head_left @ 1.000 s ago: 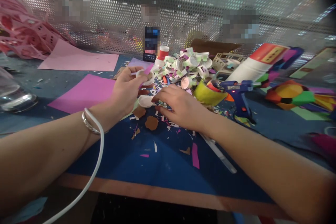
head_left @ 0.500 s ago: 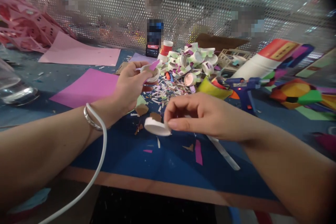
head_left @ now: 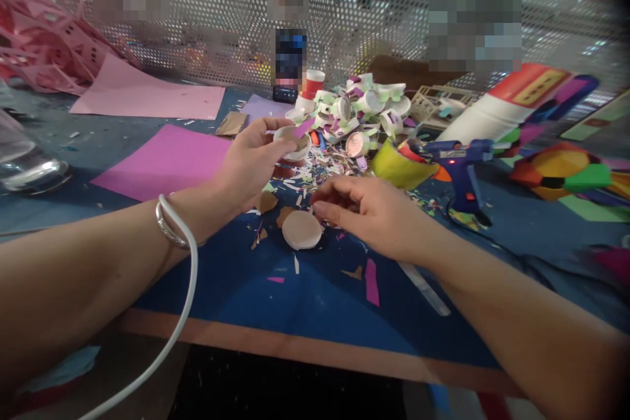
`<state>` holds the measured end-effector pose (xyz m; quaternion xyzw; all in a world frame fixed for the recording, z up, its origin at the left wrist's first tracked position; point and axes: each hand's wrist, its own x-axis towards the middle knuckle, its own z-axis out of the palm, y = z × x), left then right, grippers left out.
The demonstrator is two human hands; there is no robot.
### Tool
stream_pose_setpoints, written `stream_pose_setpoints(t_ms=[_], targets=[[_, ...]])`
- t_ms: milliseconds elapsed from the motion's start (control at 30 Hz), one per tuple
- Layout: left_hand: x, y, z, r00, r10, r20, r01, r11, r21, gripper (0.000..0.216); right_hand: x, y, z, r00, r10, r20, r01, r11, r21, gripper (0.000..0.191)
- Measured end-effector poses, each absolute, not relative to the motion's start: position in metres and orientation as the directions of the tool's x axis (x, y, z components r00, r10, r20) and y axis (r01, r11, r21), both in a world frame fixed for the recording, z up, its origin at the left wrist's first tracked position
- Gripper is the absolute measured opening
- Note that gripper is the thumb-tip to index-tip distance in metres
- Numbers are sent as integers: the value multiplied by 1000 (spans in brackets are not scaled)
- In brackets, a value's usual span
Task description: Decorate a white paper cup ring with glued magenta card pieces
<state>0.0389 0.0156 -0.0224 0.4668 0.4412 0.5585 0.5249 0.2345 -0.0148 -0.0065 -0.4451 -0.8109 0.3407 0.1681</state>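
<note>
My left hand (head_left: 253, 154) is closed around a small round white paper piece with a brown middle (head_left: 294, 144); a pointed purple paper strip (head_left: 306, 126) sticks up from it. Low over the blue table, my right hand (head_left: 377, 216) pinches the upper right edge of a white paper disc (head_left: 302, 231), whose flat face is turned toward me. Behind both hands rises a pile of white, green and purple paper pieces (head_left: 364, 108), with small paper scraps (head_left: 319, 170) spread before it.
A blue glue gun (head_left: 460, 170) with a lit red light stands at right, its cable trailing. A magenta sheet (head_left: 167, 161), a pink sheet (head_left: 147, 92) and a clear vessel (head_left: 29, 157) are at left. A phone (head_left: 288, 65) stands against the perforated metal screen (head_left: 211, 26).
The white disc in my right hand has tipped from nearly edge-on to face me. My left hand and its piece have shifted slightly right.
</note>
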Motion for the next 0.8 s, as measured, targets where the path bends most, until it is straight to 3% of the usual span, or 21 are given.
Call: stream_pose_setpoints(t_ms=[167, 300, 467, 600, 800], targets=[[40, 13, -21, 25, 999, 26, -173, -22, 985, 30, 221, -32, -11, -630, 773, 78, 659, 585, -472, 39], [40, 11, -20, 71, 997, -11, -167, 22, 986, 28, 216, -40, -16, -665, 741, 90, 676, 649, -349, 45], [36, 10, -20, 150, 986, -71, -202, 101, 974, 35, 225, -43, -2, -680, 713, 171, 628, 687, -366, 29], [36, 9, -21, 232, 971, -53, -197, 100, 975, 54, 240, -38, 13, -623, 730, 281, 619, 680, -392, 34], [39, 7, -24, 328, 945, -8, -120, 50, 991, 60, 259, -23, 18, -570, 737, 363, 641, 675, -364, 40]])
